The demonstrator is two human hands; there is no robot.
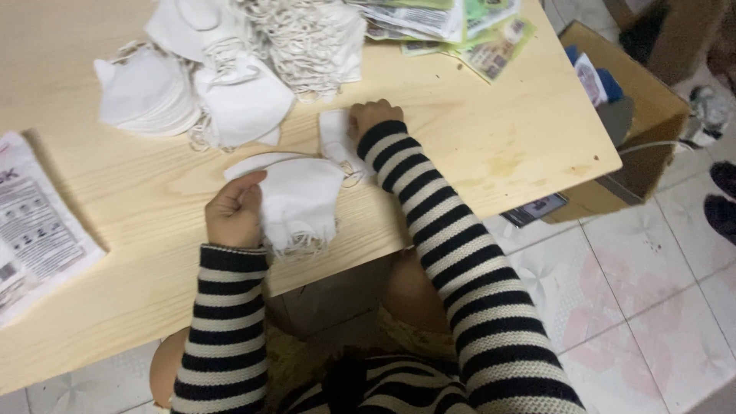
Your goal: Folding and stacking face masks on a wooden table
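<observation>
My left hand [234,211] grips a stack of folded white face masks [299,201] at its left side, with the elastic loops hanging off the table's front edge. My right hand [369,115] is closed on a single white mask [333,138] lying flat on the wooden table [475,138], just beyond the stack. Both arms wear black-and-white striped sleeves.
A pile of white masks [192,84] and a heap of tangled ear loops [303,38] lie at the back. Printed packaging sheets [452,27] sit at the far right, a printed white bag [34,230] at the left. An open cardboard box [636,100] stands on the tiled floor to the right.
</observation>
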